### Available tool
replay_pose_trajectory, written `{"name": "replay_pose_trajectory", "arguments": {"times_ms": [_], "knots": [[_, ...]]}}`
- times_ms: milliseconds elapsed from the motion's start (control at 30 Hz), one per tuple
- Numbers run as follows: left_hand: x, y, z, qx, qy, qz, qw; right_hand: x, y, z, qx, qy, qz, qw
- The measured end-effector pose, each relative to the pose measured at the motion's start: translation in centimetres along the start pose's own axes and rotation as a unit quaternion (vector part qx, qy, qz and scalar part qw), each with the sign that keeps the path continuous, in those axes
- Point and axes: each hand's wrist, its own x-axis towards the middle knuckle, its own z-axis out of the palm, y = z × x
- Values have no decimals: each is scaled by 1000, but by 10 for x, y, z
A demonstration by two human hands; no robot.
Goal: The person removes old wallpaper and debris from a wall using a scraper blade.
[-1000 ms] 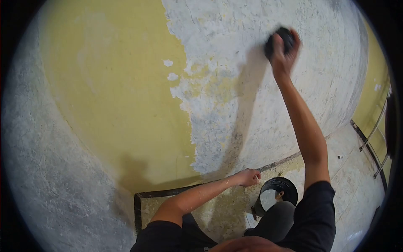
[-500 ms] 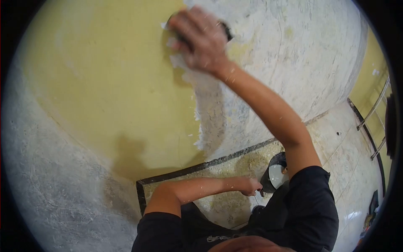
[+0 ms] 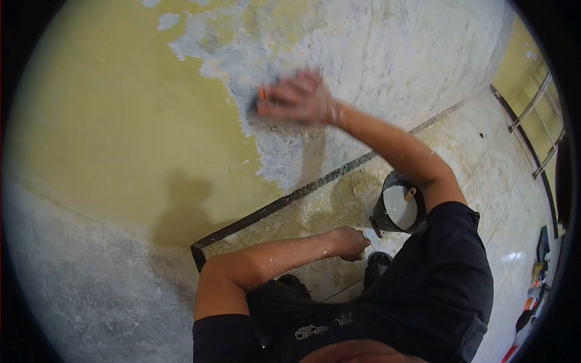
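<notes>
My right hand, smeared by motion, presses a dark scraper with an orange part against the wall. It works on the bared grey-white patch, just right of the ragged edge of the yellow paint. The hand covers most of the tool, so its blade does not show clearly. My left hand is closed low over the floor, left of a black bucket. Anything inside those fingers is hidden. Whitish liquid fills part of the bucket, and a wooden handle sticks out of it.
Paint flakes litter the floor along the dark skirting strip. A brownish object lies against the bucket. Metal rails stand at the right wall, with several mixed items on the floor below. My shoe is near the bucket.
My right hand has moved down the wall with the scraper. The view has shifted, showing more peeled wall at the top. My left hand is now farther from the bucket.
</notes>
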Motion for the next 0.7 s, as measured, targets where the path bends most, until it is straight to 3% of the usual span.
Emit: {"name": "replay_pose_trajectory", "arguments": {"times_ms": [33, 67, 100, 133, 167, 233, 300, 367, 567, 667, 700], "knots": [[0, -1, 1, -9, 0, 6, 1000, 26, 30, -13, -6, 0, 50, 999], [3, -5, 6, -15, -6, 12, 1000, 45, 58, -19, -47, 58, 104, 992], [7, -11, 13, -16, -2, 11, 1000, 48, 91, -8, -79, 14, 211, 974], [10, -14, 18, -17, 2, 12, 1000, 91, 106, -35, 8, 239, 215, 947], [10, -15, 18, -21, -4, 17, 1000, 100, 115, -38, -5, 277, 215, 936], [6, -14, 13, -12, -12, 9, 1000, 79, 104, -30, 12, 208, 235, 949], [4, -13, 13, -18, -28, 10, 999, 33, 67, 6, 3, 261, 244, 934], [4, -11, 14, -28, -45, 7, 999, -13, 2, 5, 3, 156, 288, 945], [10, -14, 26, -53, -59, 6, 997, -166, -180, 53, 53, 112, 311, 942], [15, -7, 33, -45, -71, -2, 996, -197, -229, 78, 57, 179, 510, 839], [17, -5, 34, -58, -69, -16, 996, -198, -230, 82, 61, 179, 514, 837]]}}
